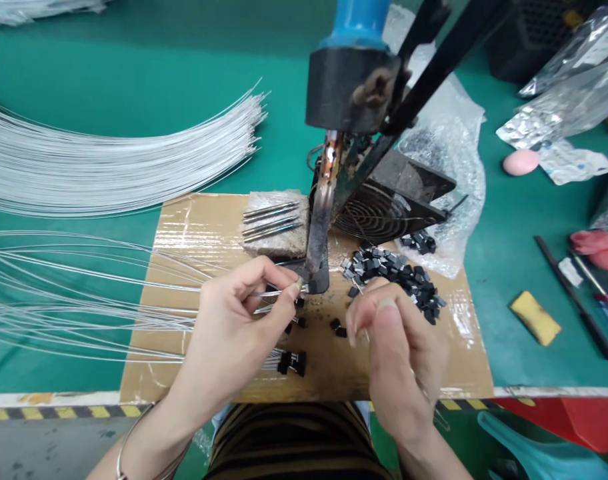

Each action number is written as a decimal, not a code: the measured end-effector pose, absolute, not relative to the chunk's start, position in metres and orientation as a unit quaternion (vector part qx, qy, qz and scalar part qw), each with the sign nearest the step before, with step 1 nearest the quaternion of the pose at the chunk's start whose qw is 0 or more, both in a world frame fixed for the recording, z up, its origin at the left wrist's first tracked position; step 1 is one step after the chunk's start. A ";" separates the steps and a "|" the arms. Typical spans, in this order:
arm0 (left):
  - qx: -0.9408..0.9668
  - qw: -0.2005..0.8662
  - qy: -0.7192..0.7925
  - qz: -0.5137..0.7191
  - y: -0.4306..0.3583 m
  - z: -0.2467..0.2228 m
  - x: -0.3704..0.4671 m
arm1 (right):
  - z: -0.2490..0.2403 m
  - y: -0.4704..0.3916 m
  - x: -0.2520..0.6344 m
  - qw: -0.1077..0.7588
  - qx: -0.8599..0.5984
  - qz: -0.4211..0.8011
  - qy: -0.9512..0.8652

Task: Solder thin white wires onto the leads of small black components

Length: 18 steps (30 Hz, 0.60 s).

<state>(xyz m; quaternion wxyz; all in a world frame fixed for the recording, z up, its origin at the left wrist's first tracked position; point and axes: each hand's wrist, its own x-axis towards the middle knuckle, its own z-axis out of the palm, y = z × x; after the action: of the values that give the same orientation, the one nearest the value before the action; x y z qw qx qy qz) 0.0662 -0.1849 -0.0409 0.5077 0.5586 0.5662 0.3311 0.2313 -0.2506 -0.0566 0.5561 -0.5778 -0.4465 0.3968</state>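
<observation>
My left hand [244, 320] pinches the end of a thin white wire beside the metal nozzle [321, 213] of a blue-handled tool [361, 23]. More wires [84, 313] trail leftward from under that hand. My right hand [401, 347] is closed, blurred, just below a pile of small black connectors [399, 270]; what its fingers grip is too small to name. Wires with black ends [291, 363] lie below my left fingers. A few loose black pieces [339, 328] rest between the hands.
A bundle of white wires [124, 167] lies at the upper left. Metal rods sit on a grey block [277, 247]. Behind the nozzle stands a black fan [389, 207] on bubble wrap [469, 167]. Brown cardboard [459, 360] covers the green table; a yellow sponge [534, 318] lies right.
</observation>
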 end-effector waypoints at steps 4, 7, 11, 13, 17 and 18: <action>0.563 0.511 0.561 0.326 -0.184 -0.041 0.068 | -0.060 -0.249 0.224 0.562 -0.506 0.506 -0.414; 0.564 0.515 0.559 0.324 -0.183 -0.041 0.069 | -0.062 -0.250 0.220 0.521 -0.526 0.533 -0.410; 0.557 0.516 0.563 0.327 -0.184 -0.040 0.068 | -0.064 -0.252 0.224 0.458 -0.615 0.446 -0.463; 0.554 0.517 0.562 0.332 -0.184 -0.038 0.068 | -0.064 -0.251 0.229 0.436 -0.634 0.403 -0.496; 0.562 0.512 0.560 0.329 -0.183 -0.037 0.069 | -0.058 -0.246 0.235 0.481 -0.615 0.369 -0.505; 0.564 0.510 0.561 0.327 -0.183 -0.038 0.069 | -0.056 -0.245 0.236 0.494 -0.607 0.368 -0.503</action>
<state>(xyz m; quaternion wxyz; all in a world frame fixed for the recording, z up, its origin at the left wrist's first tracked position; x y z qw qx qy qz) 0.0688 -0.1825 -0.0378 0.5099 0.5640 0.5611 0.3271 0.2357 -0.2450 -0.0560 0.4936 -0.6068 -0.5025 0.3683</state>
